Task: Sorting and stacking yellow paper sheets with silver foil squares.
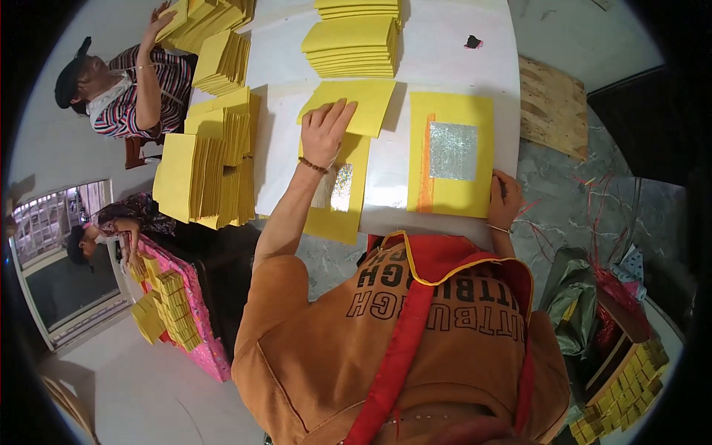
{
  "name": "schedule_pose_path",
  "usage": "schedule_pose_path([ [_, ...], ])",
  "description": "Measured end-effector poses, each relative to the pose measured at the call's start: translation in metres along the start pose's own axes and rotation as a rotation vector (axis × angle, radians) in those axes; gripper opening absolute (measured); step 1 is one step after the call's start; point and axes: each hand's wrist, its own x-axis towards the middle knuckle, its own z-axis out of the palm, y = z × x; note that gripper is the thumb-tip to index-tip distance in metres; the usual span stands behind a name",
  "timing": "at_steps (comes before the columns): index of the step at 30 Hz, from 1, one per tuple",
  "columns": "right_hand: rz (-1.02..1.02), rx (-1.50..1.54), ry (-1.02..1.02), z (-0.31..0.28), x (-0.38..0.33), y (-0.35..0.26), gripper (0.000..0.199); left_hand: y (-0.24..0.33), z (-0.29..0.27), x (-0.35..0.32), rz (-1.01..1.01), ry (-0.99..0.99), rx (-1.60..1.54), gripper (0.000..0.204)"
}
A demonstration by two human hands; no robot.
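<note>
My left hand [324,137] is on a folded piece of yellow paper [367,104], its fingers over the top and its thumb hidden. Under my left wrist lies a yellow sheet with a shiny silver patch [341,189]; its lower end juts past the table's near edge. To the right, flat on the table, is a second yellow sheet [452,196] with an orange stripe and a silver square [453,152]. My right hand [506,199] has its fingers bent at that sheet's right edge, beside the table edge; its thumb is hard to make out.
Stacks of folded yellow paper stand on the white table [278,81], at the left [200,178] and far side [352,48]. One person [141,85] handles paper at the far left; another sits at a pink-covered table [211,334]. Plywood [552,111] lies right.
</note>
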Motion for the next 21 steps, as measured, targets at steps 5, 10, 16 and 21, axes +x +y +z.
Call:
schedule_pose_path([
  [5,-0.082,-0.01,0.052,0.001,0.001,-0.005,0.014,-0.002,0.042,-0.022,-0.052,-0.162,-0.016,0.051],
  [10,-0.03,0.009,0.028,-0.001,0.0,-0.009,0.013,0.001,0.044,-0.025,-0.087,-0.227,-0.03,0.053],
  [16,-0.059,-0.003,0.01,0.001,0.001,-0.003,0.014,-0.006,0.039,-0.031,-0.166,-0.273,-0.129,0.048],
  [21,-0.056,0.047,0.007,0.002,0.001,0.003,0.015,0.001,-0.004,-0.04,-0.496,-0.17,-0.163,0.05],
])
